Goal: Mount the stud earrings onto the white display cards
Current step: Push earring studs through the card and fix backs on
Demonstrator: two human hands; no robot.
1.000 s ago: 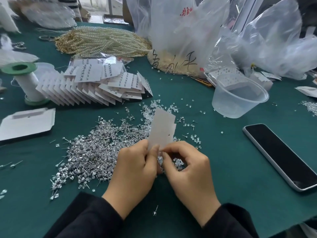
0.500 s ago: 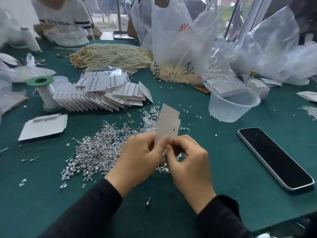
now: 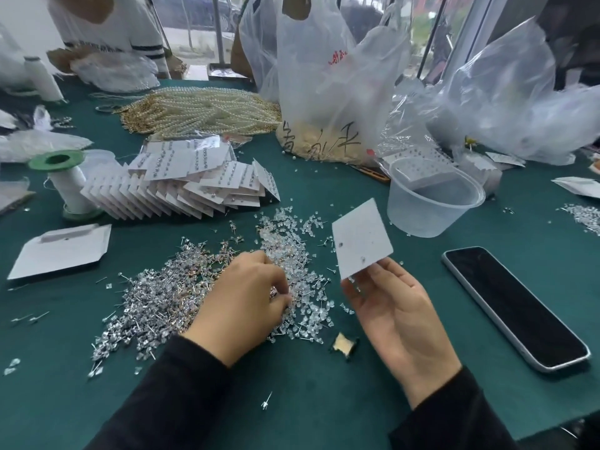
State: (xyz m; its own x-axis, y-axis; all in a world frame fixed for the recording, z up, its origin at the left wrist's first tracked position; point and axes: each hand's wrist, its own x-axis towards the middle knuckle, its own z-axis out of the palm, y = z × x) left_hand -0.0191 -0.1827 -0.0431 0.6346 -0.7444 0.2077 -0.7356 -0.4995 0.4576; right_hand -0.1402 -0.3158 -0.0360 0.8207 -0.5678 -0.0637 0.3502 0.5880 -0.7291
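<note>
The right hand point(image 3: 399, 316) pinches one white rectangular paper display card point(image 3: 360, 238), raised, with two marks on it. The left hand point(image 3: 240, 303) curls its fingers into the single heap of silver stud earrings point(image 3: 156, 297); whether it pinches one, I cannot tell

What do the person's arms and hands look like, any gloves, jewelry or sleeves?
The left hand and the right hand are bare: no gloves, rings or watch show. Each arm wears a plain black long sleeve, the left sleeve and the right sleeve, ending at the wrist, with no visible markings.
</note>
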